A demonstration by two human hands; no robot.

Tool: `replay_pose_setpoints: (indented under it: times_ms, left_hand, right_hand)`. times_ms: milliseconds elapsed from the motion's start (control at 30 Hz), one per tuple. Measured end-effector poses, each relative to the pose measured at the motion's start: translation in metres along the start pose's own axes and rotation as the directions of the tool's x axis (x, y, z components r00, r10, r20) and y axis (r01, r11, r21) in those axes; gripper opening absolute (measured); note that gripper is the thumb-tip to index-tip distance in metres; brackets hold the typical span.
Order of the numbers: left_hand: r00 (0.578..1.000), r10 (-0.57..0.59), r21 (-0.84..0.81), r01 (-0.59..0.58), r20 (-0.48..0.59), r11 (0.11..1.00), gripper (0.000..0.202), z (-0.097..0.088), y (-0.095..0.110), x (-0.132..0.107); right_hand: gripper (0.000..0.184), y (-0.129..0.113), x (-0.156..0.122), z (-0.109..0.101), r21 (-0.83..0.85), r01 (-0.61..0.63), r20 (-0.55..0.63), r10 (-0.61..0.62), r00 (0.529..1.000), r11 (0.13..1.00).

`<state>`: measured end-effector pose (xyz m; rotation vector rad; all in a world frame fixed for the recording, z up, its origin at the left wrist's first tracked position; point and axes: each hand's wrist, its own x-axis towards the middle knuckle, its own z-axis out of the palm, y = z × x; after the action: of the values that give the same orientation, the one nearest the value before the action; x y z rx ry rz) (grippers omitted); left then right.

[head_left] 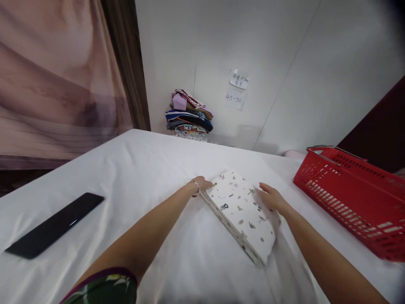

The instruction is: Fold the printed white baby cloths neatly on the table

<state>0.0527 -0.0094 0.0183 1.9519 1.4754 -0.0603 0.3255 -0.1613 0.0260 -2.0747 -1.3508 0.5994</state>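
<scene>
A folded white cloth with small printed figures (240, 207) lies on the white table (142, 169) in front of me. My left hand (202, 184) rests at its far left corner, fingers curled against the cloth's edge; a thin bracelet circles that wrist. My right hand (270, 197) lies on the cloth's right edge, fingers stretched out and pressing on the fabric. The folded layers show along the cloth's near left side.
A red plastic basket (351, 198) stands at the right. A flat black object (55, 223) lies near the left table edge. A stack of folded clothes (190, 116) sits at the back against the wall, below two paper notes (237, 88).
</scene>
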Motion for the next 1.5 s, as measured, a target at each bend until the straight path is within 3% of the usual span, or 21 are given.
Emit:
replay_pose_setpoints:
  times_ms: [100,233,333,433,533,667,733,833,933,1033,1100,1300,1367,1500]
  left_hand:
    - [1.000,0.023,-0.024,-0.023,0.011,0.999,0.039,-0.004,0.002,-0.005]
    - [0.998,0.031,-0.130,-0.024,0.052,0.991,0.040,-0.003,-0.003,-0.005]
    - [0.998,0.065,-0.106,-0.066,-0.012,0.992,0.043,0.004,-0.009,0.006]
    - [0.982,0.170,-0.070,-0.176,-0.085,0.982,0.053,0.011,-0.009,0.023]
    - [0.933,0.329,-0.040,-0.337,-0.143,0.941,0.069,0.012,0.009,0.039]
    - [0.832,0.532,-0.044,-0.544,-0.159,0.838,0.094,-0.003,0.050,0.051]
    - [0.816,0.573,-0.105,-0.579,-0.078,0.809,0.103,-0.014,0.070,0.054]
    - [0.802,0.584,-0.193,-0.557,0.127,0.808,0.105,-0.027,0.091,0.058]
    - [0.786,0.565,-0.251,-0.511,0.250,0.822,0.076,-0.033,0.098,0.057]
    - [0.796,0.568,-0.283,-0.506,0.211,0.815,0.048,-0.036,0.096,0.049]
    - [0.801,0.579,-0.270,-0.530,0.151,0.804,0.044,-0.037,0.093,0.040]
    - [0.824,0.563,-0.218,-0.539,0.062,0.814,0.043,-0.045,0.092,0.020]
    - [0.831,0.554,-0.216,-0.532,0.054,0.819,0.043,-0.047,0.093,0.016]
    - [0.837,0.547,-0.190,-0.536,0.003,0.822,0.040,-0.057,0.093,0.006]
  right_hand:
    - [0.066,-0.015,0.036,0.010,-0.009,-0.107,0.143,0.107,0.984,0.994]
    - [0.077,-0.022,0.070,0.018,-0.043,-0.122,0.255,0.129,0.958,0.992]
    - [0.080,-0.019,0.084,0.019,0.012,-0.172,0.326,0.158,0.932,0.985]
    - [0.072,-0.021,0.088,0.016,0.133,-0.245,0.473,0.156,0.867,0.960]
    - [0.055,-0.034,0.084,0.009,0.196,-0.270,0.590,0.107,0.801,0.943]
    - [0.043,-0.058,0.070,-0.003,0.208,-0.201,0.591,0.041,0.806,0.957]
    - [0.043,-0.068,0.063,-0.007,0.218,-0.141,0.581,-0.013,0.814,0.966]
    - [0.043,-0.074,0.056,-0.010,0.249,-0.046,0.568,-0.107,0.816,0.967]
    - [0.045,-0.066,0.055,-0.011,0.272,0.010,0.536,-0.160,0.829,0.962]
    - [0.050,-0.042,0.054,-0.015,0.237,0.025,0.489,-0.141,0.861,0.971]
    - [0.052,-0.020,0.048,-0.023,0.198,-0.021,0.507,-0.084,0.858,0.980]
    - [0.049,0.030,0.001,-0.056,0.193,-0.232,0.652,0.052,0.757,0.953]
    - [0.049,0.035,-0.014,-0.060,0.200,-0.259,0.640,0.075,0.765,0.945]
    - [0.048,0.027,-0.026,-0.068,0.248,-0.222,0.563,0.046,0.825,0.943]
